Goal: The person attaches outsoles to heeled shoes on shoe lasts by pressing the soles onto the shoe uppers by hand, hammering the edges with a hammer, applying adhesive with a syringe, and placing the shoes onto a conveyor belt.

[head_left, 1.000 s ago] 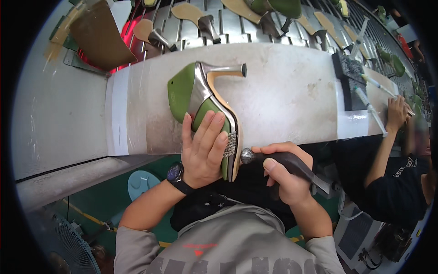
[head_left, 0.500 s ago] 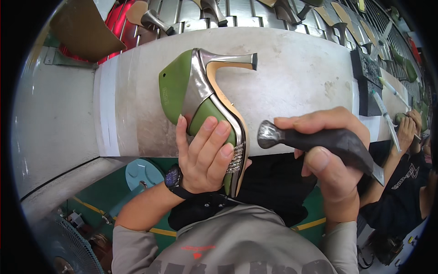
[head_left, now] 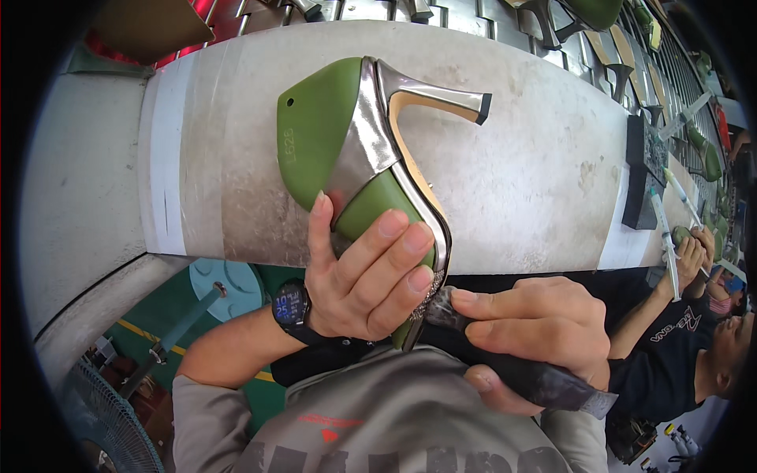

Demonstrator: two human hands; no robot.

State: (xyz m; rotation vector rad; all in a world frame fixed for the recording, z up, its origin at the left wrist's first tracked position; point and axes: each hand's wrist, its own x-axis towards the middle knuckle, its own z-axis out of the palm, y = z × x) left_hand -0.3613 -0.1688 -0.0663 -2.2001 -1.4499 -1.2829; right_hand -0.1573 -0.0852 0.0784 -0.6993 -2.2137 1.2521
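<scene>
Left hand (head_left: 367, 280)'s clamped on a silvery-green high-heeled shoe (head_left: 369, 150) over the edge of a pale flat bench (head_left: 536, 165), right hand (head_left: 548, 323)'s wrapped round a black metal-tipped tool (head_left: 536, 384); sparkly strap (head_left: 428, 297) could get scuffed if that slips.

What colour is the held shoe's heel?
The heel is shiny silver-grey, tan along its inner side and black at the end; best seen in the head view.

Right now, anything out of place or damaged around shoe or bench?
A syringe at the right appears to jut past the near edge of the pale bench, so it might get knocked. Brownish stains mark its top. I see no damage on the visible part of the green shoe in the left hand.
</scene>
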